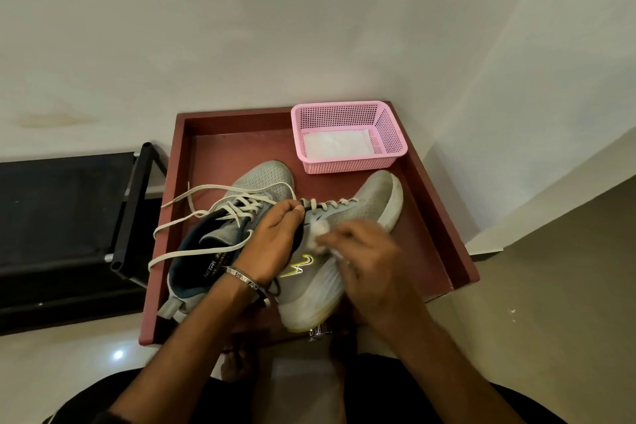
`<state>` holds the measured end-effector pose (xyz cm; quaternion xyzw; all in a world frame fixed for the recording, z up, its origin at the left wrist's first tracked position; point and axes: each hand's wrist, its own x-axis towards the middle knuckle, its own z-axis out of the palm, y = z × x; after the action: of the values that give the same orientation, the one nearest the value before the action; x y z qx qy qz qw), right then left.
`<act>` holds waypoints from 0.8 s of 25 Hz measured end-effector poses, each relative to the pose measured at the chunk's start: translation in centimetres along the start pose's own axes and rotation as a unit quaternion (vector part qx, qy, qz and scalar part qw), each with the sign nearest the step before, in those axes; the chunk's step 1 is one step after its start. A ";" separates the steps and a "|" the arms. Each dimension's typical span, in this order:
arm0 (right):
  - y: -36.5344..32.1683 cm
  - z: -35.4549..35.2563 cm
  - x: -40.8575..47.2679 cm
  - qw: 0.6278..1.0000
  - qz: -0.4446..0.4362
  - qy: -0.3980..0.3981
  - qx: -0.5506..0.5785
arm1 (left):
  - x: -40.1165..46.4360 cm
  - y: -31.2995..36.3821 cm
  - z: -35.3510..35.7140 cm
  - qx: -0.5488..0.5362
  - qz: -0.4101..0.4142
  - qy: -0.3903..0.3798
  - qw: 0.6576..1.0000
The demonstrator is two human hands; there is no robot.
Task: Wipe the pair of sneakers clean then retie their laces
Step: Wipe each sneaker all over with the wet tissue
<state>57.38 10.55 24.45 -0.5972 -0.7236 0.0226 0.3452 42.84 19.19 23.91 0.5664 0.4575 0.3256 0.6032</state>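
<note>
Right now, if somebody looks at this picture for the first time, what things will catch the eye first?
First, the two grey mesh sneakers with loose white laces, in the middle of the dark red wooden tray. The left hand grips the right sneaker while the right hand rubs a white cotton wad on its side. Behind, a pink plastic basket fills the tray's far right corner.

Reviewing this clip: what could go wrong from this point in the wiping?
The left sneaker's loose laces trail toward the tray edge; they might snag or drag as shoes get moved. The right hand holds only a small white wad, which may shred on the right sneaker. The left hand grips at the collar, possibly covering spots.
</note>
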 end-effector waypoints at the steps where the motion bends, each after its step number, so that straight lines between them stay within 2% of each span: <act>1: 1.3 -0.4 0.2 0.998 0.053 0.036 -0.024 | 0.0 0.1 0.0 -0.009 -0.010 -0.003 1.000; 3: 2.2 -0.9 0.5 0.987 0.142 0.067 -0.032 | 0.0 -0.1 0.1 -0.016 -0.020 -0.018 1.000; 4: 1.6 -0.5 0.6 0.990 0.128 0.061 -0.017 | 0.0 0.0 0.2 -0.018 -0.020 -0.019 0.999; 7: -1.6 0.9 0.1 0.999 -0.010 -0.002 0.042 | 0.4 -0.5 -0.1 -0.018 -0.005 -0.005 1.000; 8: -1.4 0.9 0.3 0.999 -0.026 -0.006 0.037 | 0.4 -0.6 -0.1 -0.009 0.006 -0.014 1.000; 9: -0.5 0.7 0.7 1.000 -0.008 0.011 0.019 | 0.2 -0.5 0.0 0.000 0.017 -0.027 0.999; 12: 2.3 -0.3 1.5 0.989 0.120 0.080 -0.022 | -0.3 -0.4 0.7 0.011 0.011 -0.053 0.998; 13: 2.2 -0.2 1.4 0.989 0.122 0.082 -0.008 | -0.4 -0.2 0.8 0.014 0.007 -0.058 0.998; 17: 0.1 0.2 0.8 0.998 0.011 0.032 0.051 | 0.3 -0.5 0.4 -0.016 -0.005 -0.049 0.999; 18: 0.6 -0.2 0.9 0.999 0.009 0.025 0.032 | 0.2 -0.4 0.5 -0.023 0.002 -0.043 0.999; 20: 1.9 -1.0 1.4 0.996 0.070 0.025 -0.053 | -0.1 -0.3 0.7 -0.049 -0.009 -0.049 0.998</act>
<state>59.48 11.93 25.01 -0.6644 -0.6712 -0.0068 0.3287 43.43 18.79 23.55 0.5476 0.4158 0.3139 0.6547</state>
